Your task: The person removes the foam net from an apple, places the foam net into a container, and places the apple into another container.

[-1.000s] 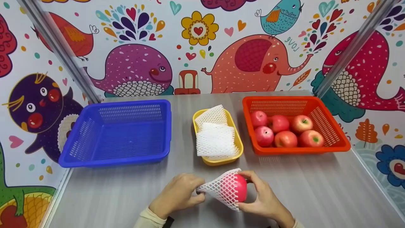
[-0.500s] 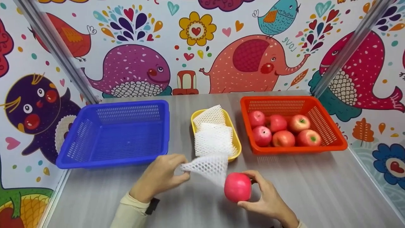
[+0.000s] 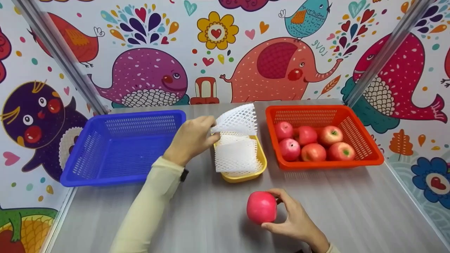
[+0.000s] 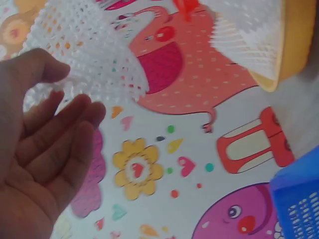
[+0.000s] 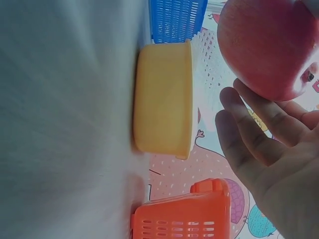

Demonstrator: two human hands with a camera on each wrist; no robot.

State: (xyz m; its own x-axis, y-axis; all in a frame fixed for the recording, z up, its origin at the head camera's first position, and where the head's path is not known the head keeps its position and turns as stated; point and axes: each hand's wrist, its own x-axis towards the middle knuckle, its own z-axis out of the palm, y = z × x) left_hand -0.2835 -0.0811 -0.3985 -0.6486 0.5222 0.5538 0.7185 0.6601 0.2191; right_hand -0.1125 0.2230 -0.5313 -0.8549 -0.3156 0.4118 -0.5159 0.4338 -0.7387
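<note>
Over the far end of the yellow basket (image 3: 262,158), my left hand (image 3: 192,138) pinches a white foam net sleeve (image 3: 239,117) by its narrow end. The left wrist view shows the same foam net (image 4: 94,55) spreading out beyond the thumb and fingers (image 4: 75,124). More folded white foam nets (image 3: 235,156) lie in the yellow basket below. Nearer the front, my right hand (image 3: 295,221) grips a bare red apple (image 3: 261,207) from its right side, thumb in front and fingers behind. In the right wrist view the apple (image 5: 269,47) rests against the fingers.
A blue basket (image 3: 123,181) stands on the left, with nothing seen inside. On the right, an orange-red basket (image 3: 330,164) holds several apples (image 3: 314,152). A patterned wall (image 3: 218,63) closes off the back of the grey table (image 3: 197,221).
The foam net has come off the apple. My left hand has carried it up and away to above the yellow basket. My right hand keeps the apple in nearly the same place.
</note>
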